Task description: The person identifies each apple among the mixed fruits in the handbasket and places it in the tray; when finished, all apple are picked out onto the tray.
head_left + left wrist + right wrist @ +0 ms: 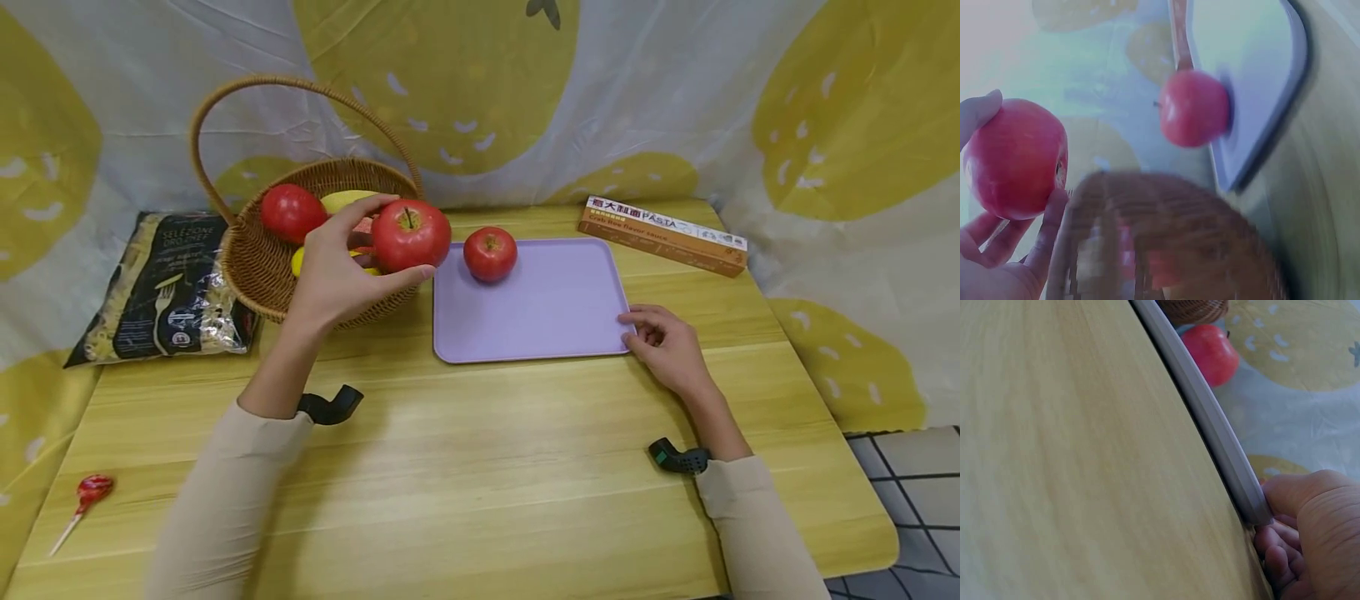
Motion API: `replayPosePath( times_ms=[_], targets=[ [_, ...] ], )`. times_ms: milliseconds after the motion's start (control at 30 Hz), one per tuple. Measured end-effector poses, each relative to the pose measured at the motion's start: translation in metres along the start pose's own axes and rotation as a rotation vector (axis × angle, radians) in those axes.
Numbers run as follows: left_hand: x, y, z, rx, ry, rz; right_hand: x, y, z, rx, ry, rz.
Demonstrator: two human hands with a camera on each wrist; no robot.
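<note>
A large red apple [412, 237] is in my left hand [337, 265], gripped between thumb and fingers above the right side of the wicker basket [330, 171]. In the left wrist view the held apple [1017, 159] appears beside the basket's blurred rim. A second red apple [491, 254] sits on the left part of the purple tray [555, 308]. My right hand [670, 346] holds the tray's near right corner. The right wrist view shows the thumb on the tray's rim [1210, 419], with fingers curled beside it. Red and yellow fruit lie in the basket, partly hidden by my left hand.
Left of the basket lies a bag of pasta [176, 287]. A pasta box [663, 233] rests behind the tray on the right. Near the table's front left is a red lollipop [88, 493]. The basket's tall handle [300, 82] arches up behind my left hand.
</note>
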State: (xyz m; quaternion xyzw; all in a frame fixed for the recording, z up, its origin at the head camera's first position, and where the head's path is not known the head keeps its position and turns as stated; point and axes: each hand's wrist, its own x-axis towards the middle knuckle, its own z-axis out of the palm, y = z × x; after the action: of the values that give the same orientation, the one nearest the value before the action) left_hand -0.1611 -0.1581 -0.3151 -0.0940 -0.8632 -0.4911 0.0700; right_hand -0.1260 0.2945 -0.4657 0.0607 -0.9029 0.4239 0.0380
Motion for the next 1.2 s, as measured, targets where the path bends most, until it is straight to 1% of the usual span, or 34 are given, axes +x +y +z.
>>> replayPosePath(
  times_ms=[100, 200, 267, 400, 533, 667, 767, 833, 933, 1000, 1133, 1200],
  targets=[
    [0.005, 0.003, 0.014, -0.027, -0.035, 0.039, 0.000, 0.000, 0.000, 0.004, -0.001, 0.001],
    [0.009, 0.006, 0.028, -0.024, -0.061, 0.072, 0.000, -0.001, 0.000, 0.007, -0.003, 0.004],
    [0.012, 0.009, 0.038, -0.039, -0.075, 0.076, 0.000, -0.001, 0.000, 0.008, -0.004, 0.004],
    [0.020, 0.013, 0.055, -0.080, -0.117, 0.065, 0.001, -0.002, 0.000, 0.006, 0.000, 0.000],
    [0.031, 0.012, 0.074, -0.114, -0.170, 0.040, 0.001, -0.002, -0.001, 0.006, 0.007, -0.005],
    [0.039, 0.006, 0.095, -0.120, -0.178, -0.004, 0.000, -0.001, -0.001, 0.006, 0.006, -0.005],
    [0.043, 0.004, 0.112, -0.114, -0.186, -0.046, -0.001, 0.000, -0.001, 0.004, 0.003, -0.005],
    [0.045, 0.004, 0.123, -0.114, -0.198, -0.058, -0.001, 0.000, -0.001, 0.004, 0.000, -0.005],
    [0.048, 0.006, 0.138, -0.109, -0.205, -0.054, -0.001, -0.001, -0.001, 0.005, -0.001, -0.003],
    [0.049, 0.008, 0.147, -0.098, -0.207, -0.035, 0.000, -0.001, -0.001, 0.007, -0.002, -0.002],
    [0.053, 0.012, 0.167, -0.032, -0.201, -0.003, 0.001, -0.001, -0.001, 0.003, 0.003, 0.003],
    [0.055, 0.013, 0.178, 0.006, -0.207, -0.010, 0.002, 0.000, 0.000, -0.002, 0.001, 0.009]
  ],
)
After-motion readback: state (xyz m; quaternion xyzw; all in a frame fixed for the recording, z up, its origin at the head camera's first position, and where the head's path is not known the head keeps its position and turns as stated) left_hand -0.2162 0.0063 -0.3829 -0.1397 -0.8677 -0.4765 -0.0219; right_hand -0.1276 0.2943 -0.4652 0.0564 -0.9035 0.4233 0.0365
